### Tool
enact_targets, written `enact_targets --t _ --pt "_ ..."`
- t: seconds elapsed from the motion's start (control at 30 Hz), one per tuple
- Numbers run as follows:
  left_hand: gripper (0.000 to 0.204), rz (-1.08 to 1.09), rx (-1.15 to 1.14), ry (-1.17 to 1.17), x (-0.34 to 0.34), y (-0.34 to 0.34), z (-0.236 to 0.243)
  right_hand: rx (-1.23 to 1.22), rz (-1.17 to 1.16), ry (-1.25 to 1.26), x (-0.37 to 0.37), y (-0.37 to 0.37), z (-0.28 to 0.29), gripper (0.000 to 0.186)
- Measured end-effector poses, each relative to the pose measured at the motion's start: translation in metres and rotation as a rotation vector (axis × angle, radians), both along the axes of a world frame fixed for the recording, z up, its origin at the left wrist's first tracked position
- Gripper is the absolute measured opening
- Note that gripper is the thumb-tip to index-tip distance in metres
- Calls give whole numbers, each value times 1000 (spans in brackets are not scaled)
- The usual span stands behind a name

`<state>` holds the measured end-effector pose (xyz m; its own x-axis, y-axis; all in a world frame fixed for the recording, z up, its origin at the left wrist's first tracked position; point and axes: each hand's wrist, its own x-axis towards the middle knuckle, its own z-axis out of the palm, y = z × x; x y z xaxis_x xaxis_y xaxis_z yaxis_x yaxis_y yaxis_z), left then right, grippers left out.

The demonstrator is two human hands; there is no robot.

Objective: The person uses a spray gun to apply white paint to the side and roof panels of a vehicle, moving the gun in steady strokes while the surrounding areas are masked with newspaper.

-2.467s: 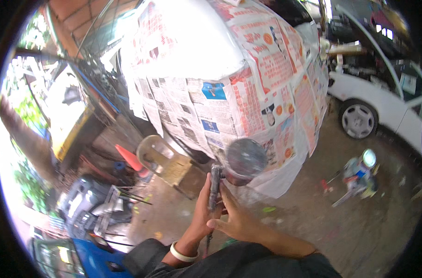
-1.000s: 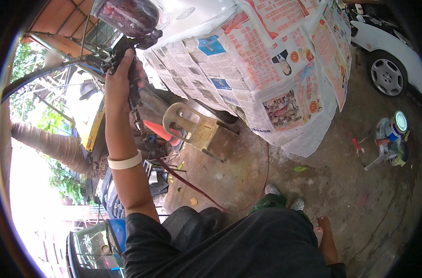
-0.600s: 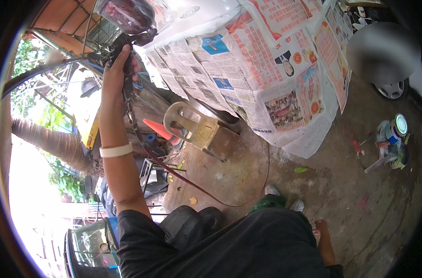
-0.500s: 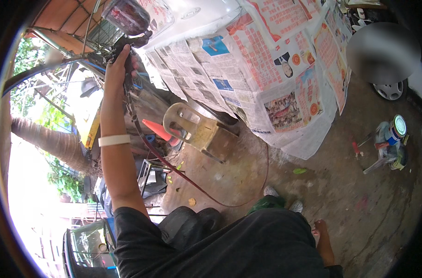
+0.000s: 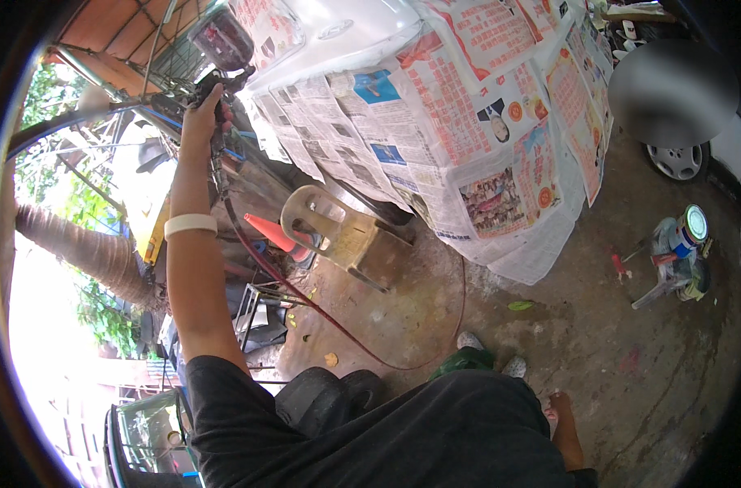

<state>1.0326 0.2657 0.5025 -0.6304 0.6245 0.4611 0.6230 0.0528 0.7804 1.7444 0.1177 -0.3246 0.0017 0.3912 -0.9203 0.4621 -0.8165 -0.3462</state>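
Note:
With my left arm stretched out to the upper left, my left hand [image 5: 201, 118] grips a paint spray gun [image 5: 211, 80]. A clear, dark-stained cup [image 5: 222, 41] sits on top of the gun. From its lower end a dark red hose [image 5: 281, 279] hangs down and loops over the floor. Beside the gun is a glossy white vehicle panel [image 5: 358, 45], with newspaper sheets [image 5: 435, 134] masking the surfaces around it. My right hand [image 5: 558, 403] hangs low by my right side, partly hidden; its fingers are too small and unclear to read.
A dirty beige plastic chair [image 5: 350, 240] and an orange cone [image 5: 274, 233] stand below the papered vehicle. Black tyres [image 5: 325, 403] lie by my left side. On the right are a paint can [image 5: 690, 228] and a red-handled tool [image 5: 620, 264]. A car wheel [image 5: 678, 161] is beyond.
My left hand and the spray gun have tilted a little and shifted slightly along the white panel. The whole view has shifted slightly. My right arm stays low.

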Motion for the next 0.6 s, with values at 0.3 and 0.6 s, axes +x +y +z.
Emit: enact_targets --t 0.3,0.6 --pt "45 -199 -130 -4 133 -38 -6 39 99 -10 -4 1 -26 26" --pt "51 -136 -199 162 206 -56 3 30 -77 -5 -13 -24 -33 30"
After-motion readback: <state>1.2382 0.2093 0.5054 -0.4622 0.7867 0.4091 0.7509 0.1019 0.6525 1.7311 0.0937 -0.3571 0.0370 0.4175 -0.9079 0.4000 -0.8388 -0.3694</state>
